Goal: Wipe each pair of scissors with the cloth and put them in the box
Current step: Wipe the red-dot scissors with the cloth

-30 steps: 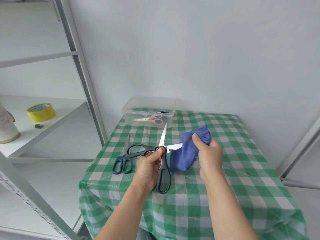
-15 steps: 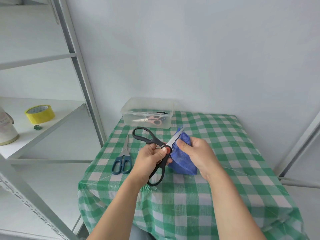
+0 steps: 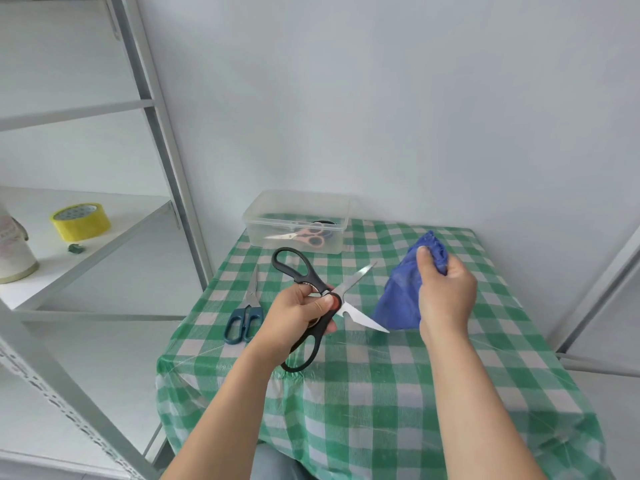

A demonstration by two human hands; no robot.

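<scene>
My left hand (image 3: 298,318) grips the black-handled scissors (image 3: 301,275) at the pivot, above the table, with both blades spread apart and pointing right. My right hand (image 3: 446,294) holds the bunched blue cloth (image 3: 398,303) just right of the blade tips, apart from them. A pair of blue-handled scissors (image 3: 244,315) lies on the tablecloth to the left. The clear plastic box (image 3: 263,225) stands at the table's back left and holds pink-handled scissors (image 3: 304,235) and a dark object behind them.
The small table carries a green and white checked cloth (image 3: 381,393) and stands against a white wall. A grey metal shelf rack (image 3: 166,161) stands to the left with a yellow tape roll (image 3: 80,221) and a pale container (image 3: 12,254) on it. Another frame (image 3: 595,296) is at right.
My right hand has pulled the cloth off the blade and away to the right. The scissors' blades now stand spread apart, with the handles turned in my left hand.
</scene>
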